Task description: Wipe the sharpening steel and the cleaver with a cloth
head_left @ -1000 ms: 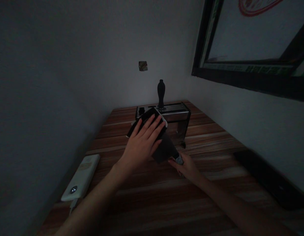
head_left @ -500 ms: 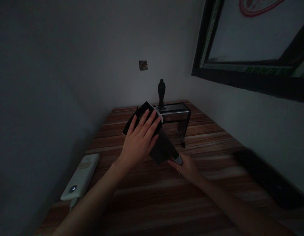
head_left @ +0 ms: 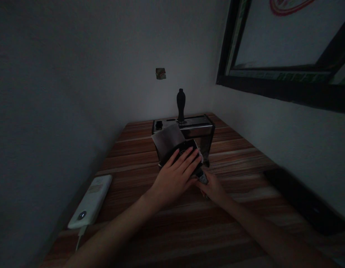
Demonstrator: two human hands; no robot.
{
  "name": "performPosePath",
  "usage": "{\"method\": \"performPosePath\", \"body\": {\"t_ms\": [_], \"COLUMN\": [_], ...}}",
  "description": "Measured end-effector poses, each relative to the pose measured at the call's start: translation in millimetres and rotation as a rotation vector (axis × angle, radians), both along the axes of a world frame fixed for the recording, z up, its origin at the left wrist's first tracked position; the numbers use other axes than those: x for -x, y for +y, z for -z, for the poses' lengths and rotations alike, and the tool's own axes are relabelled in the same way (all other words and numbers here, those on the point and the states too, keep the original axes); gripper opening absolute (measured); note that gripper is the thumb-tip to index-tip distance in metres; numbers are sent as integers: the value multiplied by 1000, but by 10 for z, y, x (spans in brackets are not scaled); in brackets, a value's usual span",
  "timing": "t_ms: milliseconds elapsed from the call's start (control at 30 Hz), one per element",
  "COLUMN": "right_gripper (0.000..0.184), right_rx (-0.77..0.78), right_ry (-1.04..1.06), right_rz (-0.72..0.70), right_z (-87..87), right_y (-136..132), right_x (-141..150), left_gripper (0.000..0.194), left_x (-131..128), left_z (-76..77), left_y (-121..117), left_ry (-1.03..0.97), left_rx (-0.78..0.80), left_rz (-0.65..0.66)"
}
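My right hand point(head_left: 214, 188) is closed round the handle point(head_left: 202, 178) of a broad knife whose flat grey blade point(head_left: 167, 138) points up and away over the wooden table point(head_left: 175, 230). My left hand point(head_left: 175, 178) lies on the blade near the handle, fingers stretched over a dark cloth with a pale edge point(head_left: 180, 149) that it presses against the blade. The two hands almost touch. The room is dim, so details of the knife are hard to make out.
Behind the blade stands a metal knife rack point(head_left: 202, 128) with one black handle point(head_left: 180, 104) sticking up. A white power bank point(head_left: 91, 201) with a cable lies at the table's left edge. A flat dark object point(head_left: 303, 201) lies at the right, under a framed picture point(head_left: 273, 89).
My left hand has slid with the cloth down the blade from its tip toward the handle, baring the upper blade. My right hand has stayed where it was.
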State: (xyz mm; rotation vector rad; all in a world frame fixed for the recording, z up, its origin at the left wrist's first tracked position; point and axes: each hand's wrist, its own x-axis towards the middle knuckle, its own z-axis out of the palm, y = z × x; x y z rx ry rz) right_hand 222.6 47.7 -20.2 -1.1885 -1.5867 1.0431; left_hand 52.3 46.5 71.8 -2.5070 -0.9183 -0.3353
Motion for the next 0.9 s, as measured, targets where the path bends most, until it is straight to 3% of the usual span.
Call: {"method": "performPosePath", "body": {"t_ms": [100,233,333,900], "right_gripper": [24,46,46,47], "right_rx": [-69,-126,-123,-166], "right_ry": [15,88,54,93], "right_rz": [28,90,124,65], "right_z": [27,83,120,131], "right_y": [27,27,18,36], "right_x": [-13,-30,-41,-34], "left_gripper": [65,70,73,68], "left_x": [-54,-153,-201,-132], "left_z": [110,283,355,276], "left_y": [-55,-143,-176,-113], "left_ry": [50,80,78,66], "left_rx": [44,73,78,77], "left_rz": [51,101,106,123]}}
